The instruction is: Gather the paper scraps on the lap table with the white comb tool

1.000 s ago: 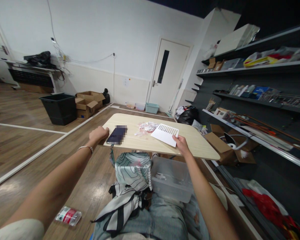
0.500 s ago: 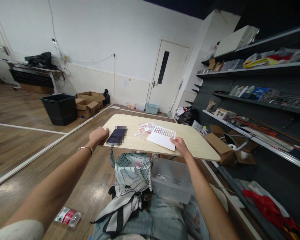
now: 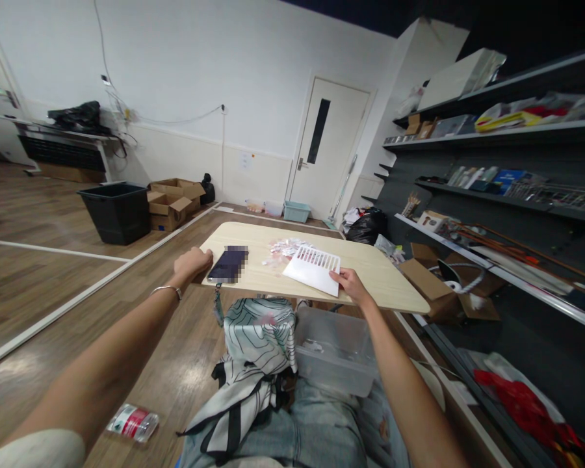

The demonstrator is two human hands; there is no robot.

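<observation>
Clearly, the right hand (image 3: 347, 285) pinches a slotted card (image 3: 309, 274); whether the left hand (image 3: 192, 262) grips the table (image 3: 383, 276) is unclear.

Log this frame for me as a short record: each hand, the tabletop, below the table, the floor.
Left hand: left hand at the left edge of the wooden table, beside the phone; grip unclear
Right hand: right hand holding a white slotted card by its near right corner
Tabletop: dark phone on the left; heap of small pieces just beyond the card, too small to identify
Below table: patterned fabric; translucent plastic bin to its right
Floor: plastic bottle lying on its side; black bin by cardboard boxes
</observation>
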